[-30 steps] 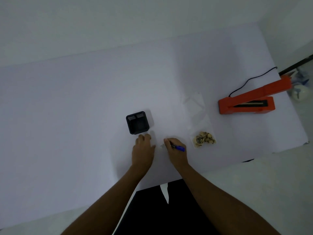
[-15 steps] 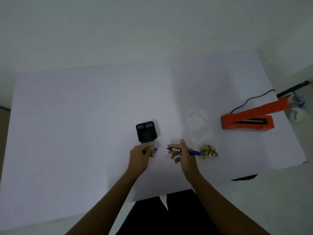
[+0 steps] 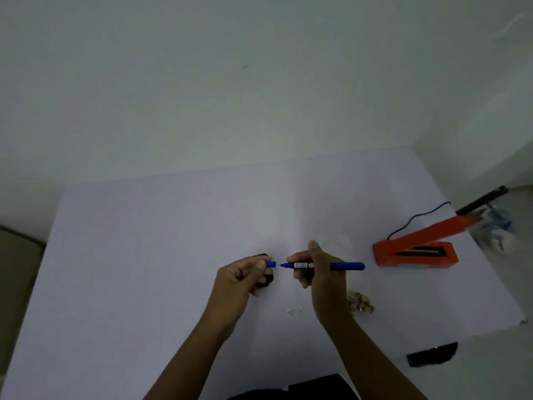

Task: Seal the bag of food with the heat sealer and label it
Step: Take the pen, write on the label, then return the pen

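My right hand (image 3: 318, 269) grips a blue marker (image 3: 347, 266) held level above the table, its bare tip pointing left. My left hand (image 3: 242, 277) pinches the marker's blue cap (image 3: 271, 264) a short gap away from the tip. The clear bag with brownish food (image 3: 360, 303) lies on the white table (image 3: 144, 255) just right of my right wrist. A small clear label or scrap (image 3: 294, 311) lies on the table between my forearms. The orange heat sealer (image 3: 415, 249) stands at the right with its arm raised.
A black square holder (image 3: 264, 281) sits mostly hidden behind my left hand. The sealer's black cord (image 3: 415, 219) runs toward the table's right edge. Blue and white items (image 3: 496, 229) lie beyond that edge. A dark object (image 3: 432, 355) sits below the table's front right corner.
Both hands have lifted off the table. The cap has come off the marker into my left hand, and the two stay a short gap apart. The camera has tilted upward.
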The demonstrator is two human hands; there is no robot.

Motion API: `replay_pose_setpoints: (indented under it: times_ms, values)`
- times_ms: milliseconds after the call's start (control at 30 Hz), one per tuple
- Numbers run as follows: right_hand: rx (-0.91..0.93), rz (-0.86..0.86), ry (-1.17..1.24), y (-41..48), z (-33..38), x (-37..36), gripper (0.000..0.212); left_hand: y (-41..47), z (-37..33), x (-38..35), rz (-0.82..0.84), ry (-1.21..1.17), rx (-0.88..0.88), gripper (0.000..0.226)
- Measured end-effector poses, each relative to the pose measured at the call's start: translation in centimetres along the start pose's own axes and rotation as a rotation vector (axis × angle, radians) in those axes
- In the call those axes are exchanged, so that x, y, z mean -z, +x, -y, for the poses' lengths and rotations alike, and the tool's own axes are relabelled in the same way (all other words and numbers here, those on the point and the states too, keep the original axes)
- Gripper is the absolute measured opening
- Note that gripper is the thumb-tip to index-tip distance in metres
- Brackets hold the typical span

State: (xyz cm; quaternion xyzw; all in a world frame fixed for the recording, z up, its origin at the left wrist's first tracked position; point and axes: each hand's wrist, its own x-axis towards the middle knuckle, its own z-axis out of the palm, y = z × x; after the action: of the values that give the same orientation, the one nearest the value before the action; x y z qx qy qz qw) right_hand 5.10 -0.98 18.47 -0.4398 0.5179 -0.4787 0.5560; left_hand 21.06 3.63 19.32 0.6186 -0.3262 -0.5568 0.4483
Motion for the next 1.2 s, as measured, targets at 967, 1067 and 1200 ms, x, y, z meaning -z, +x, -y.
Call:
replay_pose_setpoints:
  times_ms: [967,1067,1200]
  values:
    - [-0.074,0.138,-0.2,4.3,-5.3,-2.8,0.026,7.4,3.3,2.6,0.099,0.398,0.002,0.015]
    - [-0.088,0.116,-0.365,5.3,-8.5,-2.7,0.025,8.6,7.2,2.9,-0.04,0.678,-0.027,0.029]
    - [-0.177,0.18,-0.527,6.1,-13.2,-2.8,0.026,9.0,11.4,3.0,0.064,0.866,0.068,0.096]
